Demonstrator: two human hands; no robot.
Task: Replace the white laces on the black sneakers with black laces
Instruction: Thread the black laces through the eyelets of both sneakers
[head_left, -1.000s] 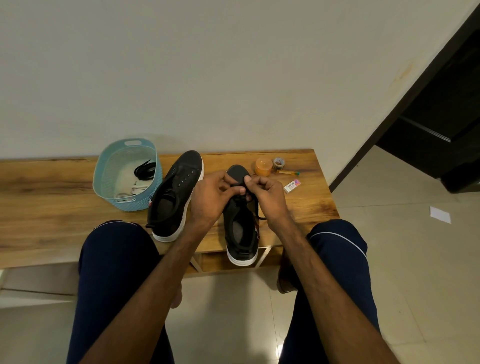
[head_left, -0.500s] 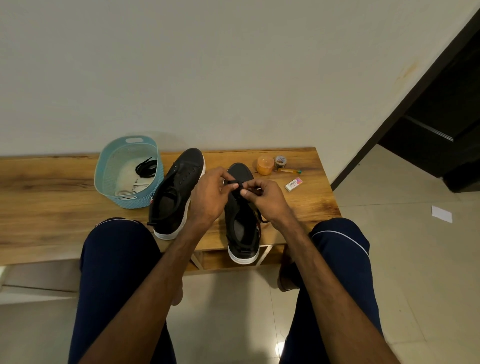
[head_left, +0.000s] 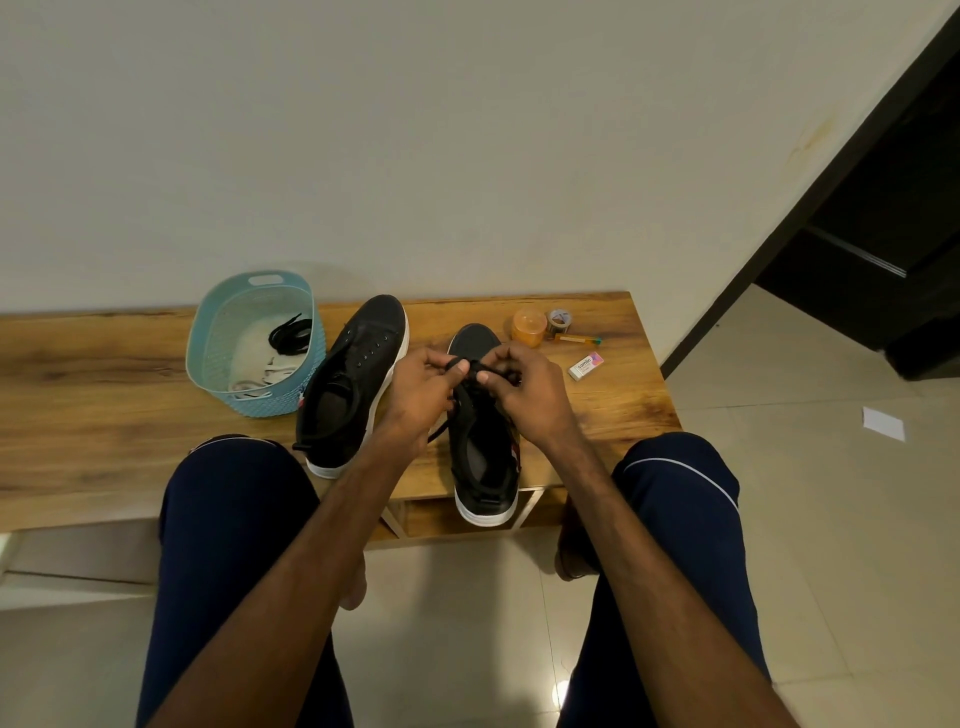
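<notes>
I see the black lace (head_left: 469, 367) over the eyelets of the nearer sneaker (head_left: 485, 457). That sneaker stands on the wooden table (head_left: 104, 415) with its toe towards the wall and its heel hanging a little past the near edge. My left hand (head_left: 423, 387) has thumb and fingers curled in and pinches the lace from the left. My right hand (head_left: 524, 395) is curled the same way and pinches it from the right. The two hands nearly meet above the shoe's tongue. A loose end of the lace trails down beside the left wrist onto the table.

The second sneaker (head_left: 353, 395) lies just to the left, angled with its toe towards the wall. Its eyelets show no lace that I can make out.

Further left, touching or almost touching that shoe, stands a light blue basket (head_left: 208, 358). It holds a coiled black lace (head_left: 290, 332) on top of white laces (head_left: 260, 366).

To the right of the hands, near the wall, are an orange container (head_left: 529, 327), a small tape roll (head_left: 559, 322) and a pen (head_left: 576, 339). A white eraser (head_left: 585, 365) lies a little nearer to me.

My knees in dark trousers frame the near edge of the table.
</notes>
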